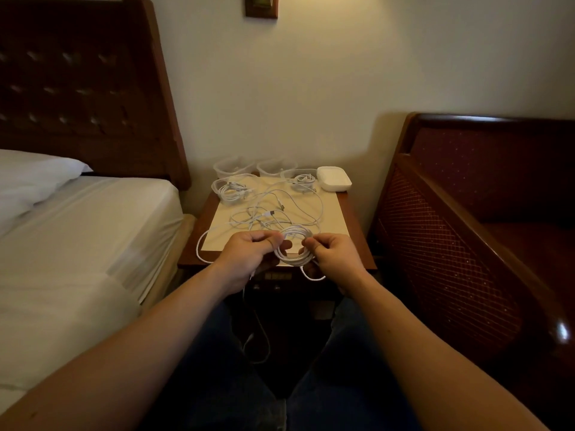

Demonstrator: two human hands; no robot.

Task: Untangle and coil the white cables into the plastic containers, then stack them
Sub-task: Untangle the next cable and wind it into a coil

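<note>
Presently we found the left hand (249, 253) and the right hand (334, 255) held together above the near edge of the desk (354, 219), both closed on one coil of white cable (294, 247). The left grip pinched the coil's left side between thumb and curled fingers; the right grip pinched its right side in like manner. A loose tail of that cable (256, 343) hung from the left hand down between the knees.

Behind the hands lay the tangle of remaining white cables (273, 213), spread across the pale desk mat (329, 209), with one loop (200, 247) overhanging the desk's left edge. At the back stood four clear plastic containers: the front-left container (222, 186) and the right container (298, 175) each held coiled cable, while the two at the rear (233, 166) (273, 165) looked empty, though we could not be sure. A white lidded box (334, 178) sat just beside the right container.

We judged the coiling of this cable nearly complete but not finished. Risks noted: the hanging tail could snag on the desk front or the knees as it is drawn up, pulling the coil open; a slackened pinch would let the springy turns unwind; the overhanging loop could drag the tangle off the desk if brushed.
</note>
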